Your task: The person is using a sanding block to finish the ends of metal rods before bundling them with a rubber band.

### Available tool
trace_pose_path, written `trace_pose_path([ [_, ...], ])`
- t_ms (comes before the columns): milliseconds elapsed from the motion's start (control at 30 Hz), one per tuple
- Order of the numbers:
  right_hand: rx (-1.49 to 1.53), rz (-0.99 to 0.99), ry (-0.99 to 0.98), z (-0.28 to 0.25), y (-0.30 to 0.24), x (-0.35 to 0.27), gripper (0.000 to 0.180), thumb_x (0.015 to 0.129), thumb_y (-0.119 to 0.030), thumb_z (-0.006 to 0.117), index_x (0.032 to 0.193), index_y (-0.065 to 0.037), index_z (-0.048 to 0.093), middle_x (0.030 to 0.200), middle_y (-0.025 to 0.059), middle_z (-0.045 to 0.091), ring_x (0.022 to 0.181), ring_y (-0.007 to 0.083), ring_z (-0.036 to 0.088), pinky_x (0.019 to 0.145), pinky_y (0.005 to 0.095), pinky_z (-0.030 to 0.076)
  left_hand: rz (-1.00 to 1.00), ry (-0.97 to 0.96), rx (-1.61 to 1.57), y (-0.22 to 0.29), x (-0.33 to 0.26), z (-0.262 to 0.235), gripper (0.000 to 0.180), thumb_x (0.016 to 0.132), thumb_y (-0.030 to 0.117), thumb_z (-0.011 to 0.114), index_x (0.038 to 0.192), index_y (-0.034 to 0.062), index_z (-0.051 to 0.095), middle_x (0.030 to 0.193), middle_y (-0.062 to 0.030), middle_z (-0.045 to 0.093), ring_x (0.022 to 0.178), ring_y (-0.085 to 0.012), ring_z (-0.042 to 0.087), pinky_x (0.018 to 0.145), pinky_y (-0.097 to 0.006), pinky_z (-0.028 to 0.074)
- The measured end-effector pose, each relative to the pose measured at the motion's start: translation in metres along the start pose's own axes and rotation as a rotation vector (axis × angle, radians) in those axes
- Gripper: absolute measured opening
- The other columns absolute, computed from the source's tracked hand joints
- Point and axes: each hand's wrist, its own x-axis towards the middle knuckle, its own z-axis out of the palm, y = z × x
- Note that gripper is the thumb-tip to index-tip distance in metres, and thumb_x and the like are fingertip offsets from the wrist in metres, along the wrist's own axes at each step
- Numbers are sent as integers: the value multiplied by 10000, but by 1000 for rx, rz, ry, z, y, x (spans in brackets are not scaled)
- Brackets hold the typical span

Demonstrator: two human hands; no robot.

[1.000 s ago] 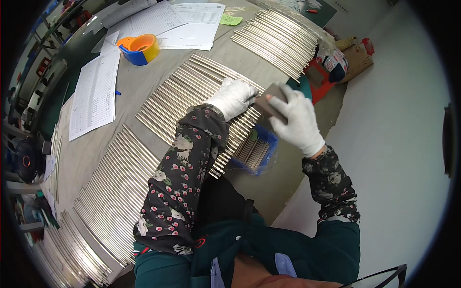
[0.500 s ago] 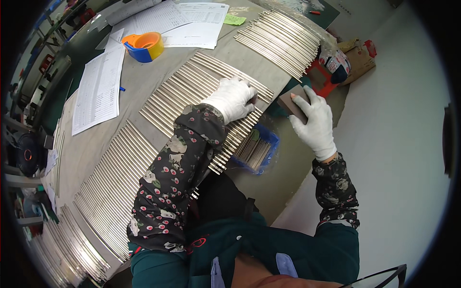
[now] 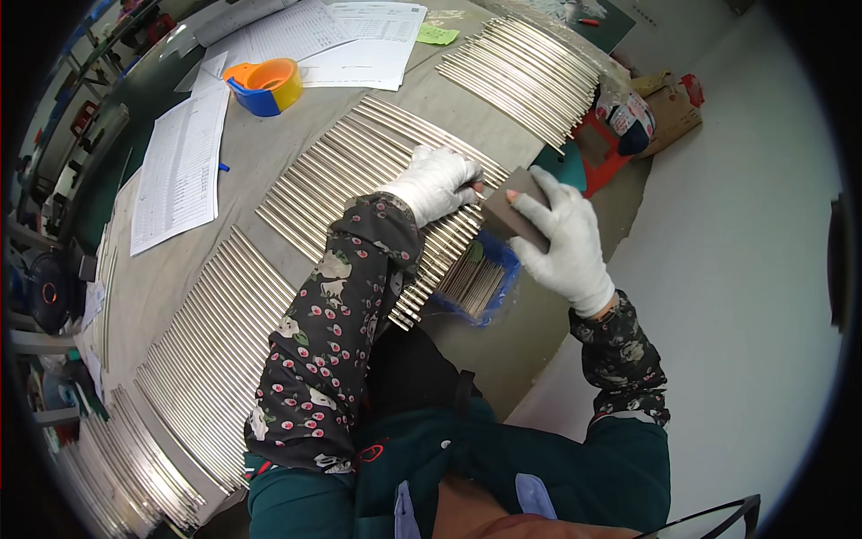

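Observation:
A row of slim shiny metal rods [image 3: 332, 171] lies side by side on the table, their near ends at the edge by my body. My left hand [image 3: 437, 182], in a white glove with bare fingertips, presses down on these rods near those ends, its fingers curled over them. In my gloved right hand [image 3: 566, 238] is a grey-brown block, like a sanding block [image 3: 519, 208], gripped between thumb and fingers. One face of the block is at the rod ends, close beside my left fingertips; whether it touches them I cannot tell.
More rods [image 3: 215, 323] lie at the left, and another batch [image 3: 525, 76] at the far right. A blue-lined bin [image 3: 489, 292] holding brownish strips stands below the edge. Papers [image 3: 180, 166], a tape dispenser [image 3: 267, 87] and a red stool [image 3: 600, 166] are around.
My right hand has moved left with the block, bringing it up to the rod ends. My left hand stays on the rods, nearly unmoved.

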Motion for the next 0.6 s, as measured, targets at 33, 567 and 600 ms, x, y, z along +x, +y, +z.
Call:
trace_pose_path([
  [33,8,-39,-59,1,-9,2,425,609,-194,671,1025,-114,636,1170,188,521,965,318,540,785,389,448,-4,-1,-1,0,-1,1,101,803,171,630,888,125,599,843,-38,615,908,-240,561,839,-405,352],
  [567,-30,-153,-137,-1,3,16,406,593,-179,676,995,-123,665,1106,171,545,908,305,552,708,363,452,-58,-22,-40,2,0,1,110,795,186,645,864,116,597,817,-47,619,858,-246,572,855,-381,340],
  [600,-39,-144,-100,3,0,14,387,599,-185,672,981,-122,670,1121,172,544,904,304,554,701,375,453,-40,9,-23,2,0,3,110,800,197,645,856,115,601,815,-48,621,853,-245,572,861,-387,334],
])
